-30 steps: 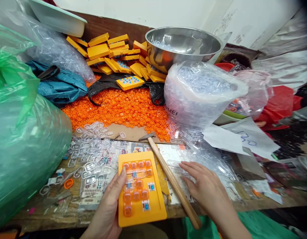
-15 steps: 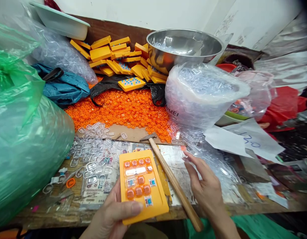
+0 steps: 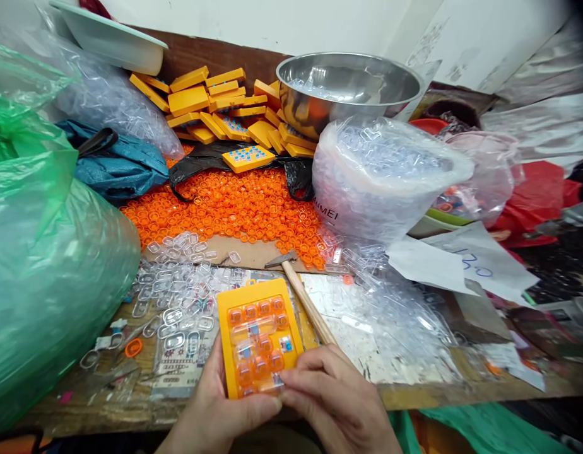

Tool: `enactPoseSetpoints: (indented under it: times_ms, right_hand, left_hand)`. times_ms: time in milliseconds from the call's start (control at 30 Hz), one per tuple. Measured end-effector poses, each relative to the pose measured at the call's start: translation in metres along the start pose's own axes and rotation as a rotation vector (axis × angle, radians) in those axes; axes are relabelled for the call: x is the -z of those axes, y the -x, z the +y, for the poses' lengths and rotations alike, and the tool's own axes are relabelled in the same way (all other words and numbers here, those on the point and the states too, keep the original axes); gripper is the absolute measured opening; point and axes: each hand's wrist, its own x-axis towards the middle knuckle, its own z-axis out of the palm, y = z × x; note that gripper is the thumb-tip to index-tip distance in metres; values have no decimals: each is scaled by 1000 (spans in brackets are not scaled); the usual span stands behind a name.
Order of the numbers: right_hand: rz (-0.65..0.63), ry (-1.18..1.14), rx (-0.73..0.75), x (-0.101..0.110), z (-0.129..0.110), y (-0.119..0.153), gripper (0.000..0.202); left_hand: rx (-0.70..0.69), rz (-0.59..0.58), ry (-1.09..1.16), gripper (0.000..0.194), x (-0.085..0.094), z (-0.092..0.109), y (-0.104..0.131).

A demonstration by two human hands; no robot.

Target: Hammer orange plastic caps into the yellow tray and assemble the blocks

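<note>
In my left hand (image 3: 225, 397) is a yellow keypad-like plate (image 3: 294, 315), tilted up, thumb across its lower edge. Orange translucent caps (image 3: 260, 366) sit on it in rows, with a long clear cap (image 3: 267, 325) below the top row. A small white-and-blue part (image 3: 286, 344) shows uncovered at the plate's right. My right hand (image 3: 336, 391) has its fingers pinched at the lower right corner, on what looks like a clear plastic cap (image 3: 260, 389) lying along the bottom. The fingers partly hide it. Behind the right hand lies a hammer (image 3: 308, 302) with a wooden handle.
Loose clear rings (image 3: 178, 302) lie left of the plate. Behind is a heap of orange rings (image 3: 229, 205), then stacked yellow plates (image 3: 190, 101). A green bag (image 3: 59, 271) stands left; a clear bag of parts (image 3: 381, 183) and a steel bowl (image 3: 348, 63) stand right.
My right hand has come from the bench on the right, leftward and down to the plate's lower right corner. The plate has shifted slightly left and tilted in my left hand.
</note>
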Motion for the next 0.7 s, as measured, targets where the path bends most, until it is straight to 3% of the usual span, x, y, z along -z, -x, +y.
enactPoseSetpoints:
  times_ms: [67,133,200,267,367,467,567,633,700]
  right_hand:
    - [87,90,-51,-9,-4,3,17]
    - [223,-17,-227,-20,-11,4,8]
    - [334,-406,-476,-30,-19,2,10]
    - [357,-871,-671,-35,-23,-1,27]
    - [333,-1193,-793,-35,-23,-1,46]
    - [365,-1124,-804,-31,-21,4,46]
    - [246,-944,-785,-15,-16,-4,42]
    - [148,-720,-704,13,-7,-28,39]
    - [210,-212,-416,55,7,-68,35]
  left_hand:
    - [-13,16,3,71,-3,0,1]
    - [-24,34,-5,72,-7,1,3]
    - [-46,76,-65,71,-11,0,4]
    - [-80,151,-163,71,-14,-1,5]
    - [-125,240,-302,67,-15,-5,5]
    - [-129,219,-309,62,-13,-8,3]
    - [-95,133,-172,63,-11,-8,0]
    - [-63,83,-82,66,-10,-6,-3]
    - [-31,77,-45,71,-10,-4,-4]
